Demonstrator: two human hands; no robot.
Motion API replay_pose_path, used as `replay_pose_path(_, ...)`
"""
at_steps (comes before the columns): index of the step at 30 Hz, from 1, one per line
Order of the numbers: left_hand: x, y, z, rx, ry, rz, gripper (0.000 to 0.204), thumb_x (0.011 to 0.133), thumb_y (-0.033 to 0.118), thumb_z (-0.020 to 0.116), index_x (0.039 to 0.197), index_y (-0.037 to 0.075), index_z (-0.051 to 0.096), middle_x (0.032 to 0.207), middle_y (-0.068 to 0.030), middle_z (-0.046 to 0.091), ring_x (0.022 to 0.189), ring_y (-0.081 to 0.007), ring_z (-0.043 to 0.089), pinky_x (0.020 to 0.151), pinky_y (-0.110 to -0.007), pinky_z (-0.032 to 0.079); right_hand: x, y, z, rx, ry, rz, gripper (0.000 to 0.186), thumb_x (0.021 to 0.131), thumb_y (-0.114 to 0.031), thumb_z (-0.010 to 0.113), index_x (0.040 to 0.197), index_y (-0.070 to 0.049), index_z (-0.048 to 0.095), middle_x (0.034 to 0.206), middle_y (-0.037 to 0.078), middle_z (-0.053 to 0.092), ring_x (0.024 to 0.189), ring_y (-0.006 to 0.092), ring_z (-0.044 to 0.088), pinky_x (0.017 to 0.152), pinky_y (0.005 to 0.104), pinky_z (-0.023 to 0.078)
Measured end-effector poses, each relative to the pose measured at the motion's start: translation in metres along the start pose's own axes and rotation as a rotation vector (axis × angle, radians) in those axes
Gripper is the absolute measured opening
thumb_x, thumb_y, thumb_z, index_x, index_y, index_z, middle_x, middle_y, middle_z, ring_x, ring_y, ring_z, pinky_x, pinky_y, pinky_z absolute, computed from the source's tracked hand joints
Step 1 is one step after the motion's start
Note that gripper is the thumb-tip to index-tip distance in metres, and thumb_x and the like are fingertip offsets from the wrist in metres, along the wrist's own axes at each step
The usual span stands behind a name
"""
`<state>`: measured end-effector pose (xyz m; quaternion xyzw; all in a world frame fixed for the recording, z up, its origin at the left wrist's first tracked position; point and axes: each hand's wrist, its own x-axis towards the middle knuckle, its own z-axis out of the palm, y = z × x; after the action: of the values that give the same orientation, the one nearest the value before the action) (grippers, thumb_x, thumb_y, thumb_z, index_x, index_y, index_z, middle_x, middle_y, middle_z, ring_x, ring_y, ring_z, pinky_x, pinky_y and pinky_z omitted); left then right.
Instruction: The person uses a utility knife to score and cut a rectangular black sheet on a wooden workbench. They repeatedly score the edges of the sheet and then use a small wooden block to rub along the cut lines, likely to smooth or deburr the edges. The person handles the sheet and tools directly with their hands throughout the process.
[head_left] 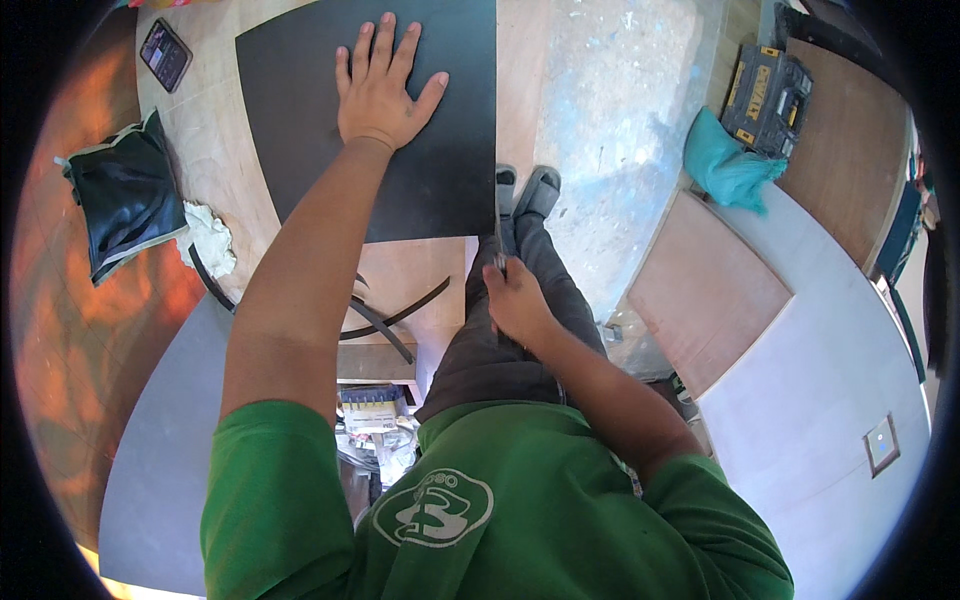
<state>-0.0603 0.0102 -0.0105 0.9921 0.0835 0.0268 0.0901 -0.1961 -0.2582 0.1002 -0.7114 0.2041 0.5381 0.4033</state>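
A smooth black sheet (440,180) lies on a pale wooden surface, its right edge overhanging near my legs. My left hand (380,100) rests flat on it with the fingers spread. At the sheet's near right corner, my right hand (520,305) is closed around a slim metallic tool (501,260) that points away from me along the right edge. Most of the tool is hidden in my fist, so its exact kind does not show. Thin dark curved strips (425,302) lie on the wood just in front of the sheet's near edge.
Off to the left are a phone (165,55), a dark shiny pouch (125,195) and a crumpled white cloth (208,240). A black and yellow tool case (768,98), a teal bag (730,165) and a light brown panel (710,290) are on the right.
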Motion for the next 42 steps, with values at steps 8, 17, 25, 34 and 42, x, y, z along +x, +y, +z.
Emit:
replay_pose_path(8,0.005,0.004,-0.001,-0.009,0.032,0.032,0.073,0.096,0.065,0.050,0.158,0.029,0.039,0.168,-0.0051,0.031,0.156,-0.0277,0.023,0.127,-0.054,0.012,0.025,0.020,0.005,-0.042,0.018,0.008,0.038,0.104,-0.030,0.053,0.097,0.007,0.051,0.068,0.021,0.062,0.049,0.0297,0.063,0.053,0.0426,0.052)
replay_pose_path(17,0.008,0.006,-0.004,-0.006,0.007,0.009,0.073,0.095,0.063,0.052,0.158,0.028,0.040,0.168,-0.0053,0.031,0.156,-0.0281,0.023,0.127,-0.054,0.012,0.018,0.016,0.004,-0.051,0.008,-0.028,0.036,0.104,-0.027,0.053,0.098,0.008,0.053,0.072,0.026,0.065,0.052,0.0327,0.066,0.054,0.0438,0.052)
replay_pose_path(25,0.002,0.003,-0.006,-0.008,-0.026,-0.008,0.073,0.096,0.060,0.054,0.159,0.026,0.039,0.168,-0.0064,0.030,0.156,-0.0293,0.023,0.127,-0.054,0.012,-0.041,-0.050,-0.018,0.034,-0.082,0.094,0.038,0.104,-0.026,0.052,0.104,0.011,0.056,0.077,0.031,0.066,0.056,0.0384,0.067,0.059,0.0470,0.055)
replay_pose_path(34,0.003,0.008,-0.013,-0.021,-0.109,-0.032,0.074,0.096,0.057,0.055,0.160,0.024,0.037,0.170,-0.0068,0.026,0.157,-0.0293,0.020,0.127,-0.054,0.010,0.015,-0.001,-0.071,0.262,-0.170,0.262,0.027,0.104,-0.030,0.058,0.098,-0.004,0.055,0.067,0.006,0.056,0.055,0.0197,0.058,0.045,0.0356,0.048)
replay_pose_path(42,0.007,0.009,-0.018,-0.029,-0.125,-0.032,0.075,0.095,0.055,0.056,0.160,0.023,0.037,0.170,-0.0075,0.025,0.157,-0.0299,0.019,0.127,-0.054,0.009,-0.002,-0.037,-0.138,0.737,-0.402,-0.060,0.029,0.105,-0.036,0.059,0.093,-0.011,0.051,0.062,0.003,0.052,0.050,0.0159,0.052,0.046,0.0293,0.043)
